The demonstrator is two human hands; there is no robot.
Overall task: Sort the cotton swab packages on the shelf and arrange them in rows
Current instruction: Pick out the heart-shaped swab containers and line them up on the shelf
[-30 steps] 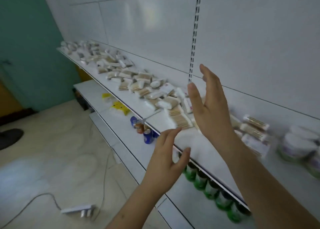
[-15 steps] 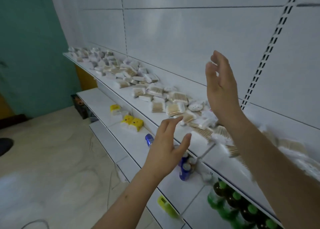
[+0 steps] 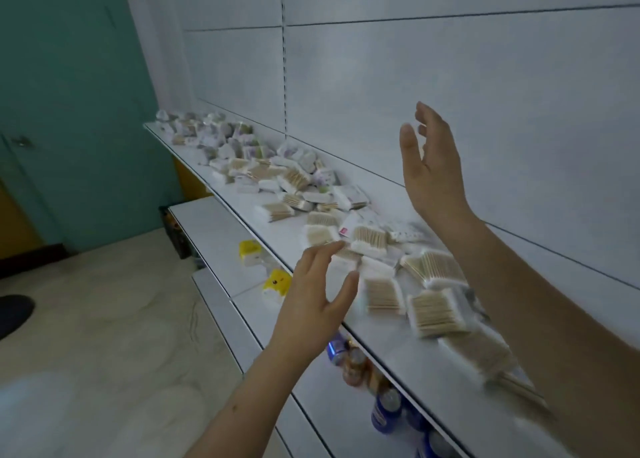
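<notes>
From the head view, both your hands are raised in front of the shelf [image 3: 346, 322] and neither holds anything. Your left hand [image 3: 313, 298] has its fingers spread wide and loose, fingertips just short of the shelf's front edge. Your right hand [image 3: 433, 167] is lifted higher, fingers straight and slightly parted, palm facing left.

The cotton swab packages [image 3: 377, 239] lie scattered in a loose jumble along the shelf, the nearest ones just beyond and to the right of your left fingertips and below your right hand; the rest trail away past both hands.

By the look of it, sorting has not begun and you are at the reaching step. Next, lower a hand onto one nearby package [image 3: 382, 293], pinch it by its edges, and start a row on bare shelf.
</notes>
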